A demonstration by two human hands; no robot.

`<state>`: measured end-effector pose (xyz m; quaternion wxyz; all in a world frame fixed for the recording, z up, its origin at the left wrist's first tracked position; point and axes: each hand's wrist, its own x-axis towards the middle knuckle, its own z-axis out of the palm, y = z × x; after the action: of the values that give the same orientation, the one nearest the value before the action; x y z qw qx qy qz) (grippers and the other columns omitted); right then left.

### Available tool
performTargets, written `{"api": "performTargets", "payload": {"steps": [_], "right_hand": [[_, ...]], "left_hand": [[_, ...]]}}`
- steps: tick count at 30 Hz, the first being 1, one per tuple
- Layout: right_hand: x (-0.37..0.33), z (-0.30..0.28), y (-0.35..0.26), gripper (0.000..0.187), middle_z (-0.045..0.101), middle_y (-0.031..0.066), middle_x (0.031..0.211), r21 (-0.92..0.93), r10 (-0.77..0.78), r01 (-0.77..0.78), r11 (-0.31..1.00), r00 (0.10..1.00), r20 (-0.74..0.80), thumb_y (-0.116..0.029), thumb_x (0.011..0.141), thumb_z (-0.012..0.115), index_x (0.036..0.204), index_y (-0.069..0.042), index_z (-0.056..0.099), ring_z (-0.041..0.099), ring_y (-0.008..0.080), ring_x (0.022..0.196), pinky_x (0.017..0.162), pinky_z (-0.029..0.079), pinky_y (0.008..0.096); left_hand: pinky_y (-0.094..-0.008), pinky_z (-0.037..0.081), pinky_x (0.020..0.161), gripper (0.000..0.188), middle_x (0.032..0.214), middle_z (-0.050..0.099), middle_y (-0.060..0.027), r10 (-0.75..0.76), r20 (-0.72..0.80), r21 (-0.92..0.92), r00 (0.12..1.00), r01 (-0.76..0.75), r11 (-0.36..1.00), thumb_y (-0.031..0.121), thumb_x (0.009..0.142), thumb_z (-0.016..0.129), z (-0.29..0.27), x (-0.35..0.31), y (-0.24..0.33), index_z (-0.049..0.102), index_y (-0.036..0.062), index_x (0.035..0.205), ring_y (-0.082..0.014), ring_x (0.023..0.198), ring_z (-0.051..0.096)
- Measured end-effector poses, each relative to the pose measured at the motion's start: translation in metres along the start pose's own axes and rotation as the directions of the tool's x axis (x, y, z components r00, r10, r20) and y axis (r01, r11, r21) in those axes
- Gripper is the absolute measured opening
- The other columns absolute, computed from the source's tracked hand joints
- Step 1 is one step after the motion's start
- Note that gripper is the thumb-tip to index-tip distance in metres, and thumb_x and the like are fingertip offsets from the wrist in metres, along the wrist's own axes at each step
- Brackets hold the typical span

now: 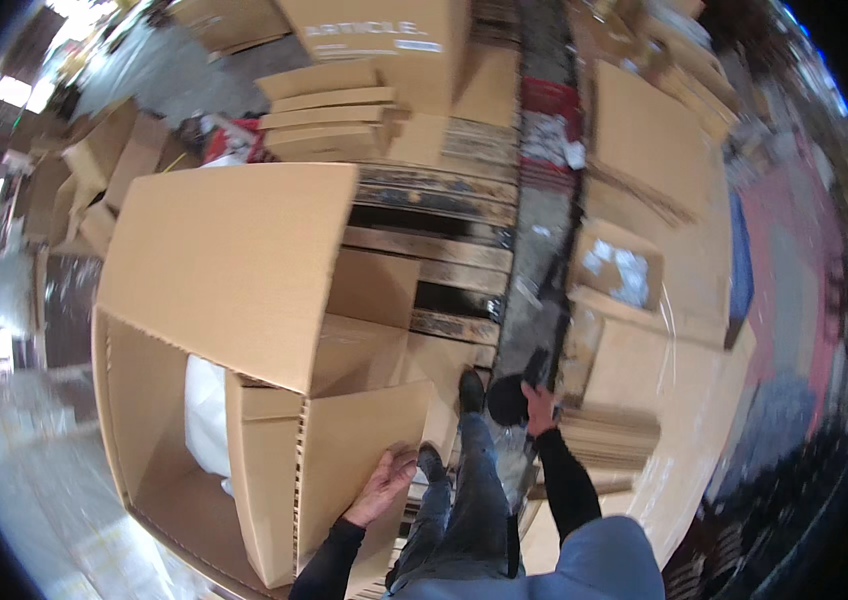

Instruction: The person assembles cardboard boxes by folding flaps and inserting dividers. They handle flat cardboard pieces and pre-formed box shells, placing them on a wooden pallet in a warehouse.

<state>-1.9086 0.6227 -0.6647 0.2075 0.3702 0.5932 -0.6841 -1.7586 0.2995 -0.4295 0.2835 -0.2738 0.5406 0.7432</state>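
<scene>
Cardboard box hogs most of my remote view: big, plain tan, standing open on the left side of the person's legs, with its hollow facing up at the camera. One broad flap stands out over the far end, smooth and matte, and the corrugated edge nearer me shows up as a row of little dark ridges. Down inside I can see a white bundle, kinda rounded, partly hidden by the flap. Left hand is spread fairly flat, fingers straight and close together, resting on the tan panel at the box's right side. Right hand is well apart from the box, wrapped around a black tool with a rounded end; too dark for me to tell what kind. Pallet slats run beyond the box, and stacked cardboard lies just beside the right hand.
</scene>
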Motion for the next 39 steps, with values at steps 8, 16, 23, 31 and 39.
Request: {"api": "performTargets", "payload": {"steps": [8, 16, 23, 31, 39], "right_hand": [[-0.042, 0.02, -0.033, 0.053, 0.066, 0.0136, 0.11, -0.388, 0.161, -0.156, 0.908, 0.987, -0.02, -0.022, 0.085, 0.081, 0.119, 0.013, 0.061, 0.06, 0.0202, 0.103, 0.09, 0.049, 0.037], [0.013, -0.033, -0.123, 0.033, 0.072, 0.0107, 0.095, -0.432, -0.086, 0.177, 0.885, 0.971, 0.221, -0.021, 0.09, 0.074, 0.107, 0.007, 0.068, 0.069, 0.0174, 0.084, 0.077, 0.056, 0.0325], [-0.047, 0.018, -0.255, 0.029, 0.073, 0.0107, 0.101, -0.039, -0.161, 0.173, 0.984, 0.964, 0.21, -0.019, 0.092, 0.071, 0.109, 0.004, 0.068, 0.071, 0.0193, 0.089, 0.082, 0.057, 0.0335], [-0.119, 0.124, -0.351, 0.028, 0.072, 0.0088, 0.113, 0.18, -0.104, 0.03, 0.983, 0.904, 0.414, -0.02, 0.097, 0.066, 0.118, -0.002, 0.066, 0.071, 0.0209, 0.1, 0.088, 0.058, 0.0355], [-0.036, 0.225, -0.432, 0.028, 0.072, 0.0067, 0.108, -0.046, 0.119, -0.117, 0.992, 0.757, 0.643, -0.024, 0.098, 0.066, 0.116, -0.003, 0.067, 0.07, 0.0191, 0.099, 0.088, 0.057, 0.0344]], "left_hand": [[-0.0366, 0.02, 0.123, 0.062, 0.164, 0.025, -0.0128, 0.049, 0.084, 0.081, 0.995, -0.056, 0.995, 0.02, 0.108, 0.045, -0.008, 0.008, -0.005, 0.013, 0.005, 0.159, -0.0232, 0.151, 0.023], [-0.0407, 0.028, 0.119, 0.07, 0.16, 0.031, -0.0142, -0.082, 0.162, -0.025, 0.983, 0.087, 0.996, 0.035, 0.105, 0.051, -0.005, 0.021, 0.007, 0.019, 0.0035, 0.158, -0.025, 0.148, 0.03], [-0.0447, 0.036, 0.112, 0.073, 0.155, 0.038, -0.017, 0.032, 0.212, -0.003, 0.977, -0.032, 0.999, 0.043, 0.1, 0.059, 0.013, 0.111, 0.101, 0.027, 0.0038, 0.154, -0.028, 0.142, 0.038], [-0.0358, 0.038, 0.111, 0.084, 0.15, 0.047, -0.0137, 0.007, -0.021, -0.261, 1.0, -0.012, 0.965, 0.048, 0.098, 0.062, 0.074, 0.231, 0.204, 0.021, 0.0032, 0.157, -0.0215, 0.137, 0.044], [-0.0405, 0.032, 0.118, 0.07, 0.154, 0.043, -0.0081, 0.217, 0.235, -0.776, 0.948, 0.049, 0.629, 0.058, 0.104, 0.033, 0.076, 0.275, 0.279, 0.032, 0.0097, 0.155, -0.0259, 0.141, 0.042]]}}
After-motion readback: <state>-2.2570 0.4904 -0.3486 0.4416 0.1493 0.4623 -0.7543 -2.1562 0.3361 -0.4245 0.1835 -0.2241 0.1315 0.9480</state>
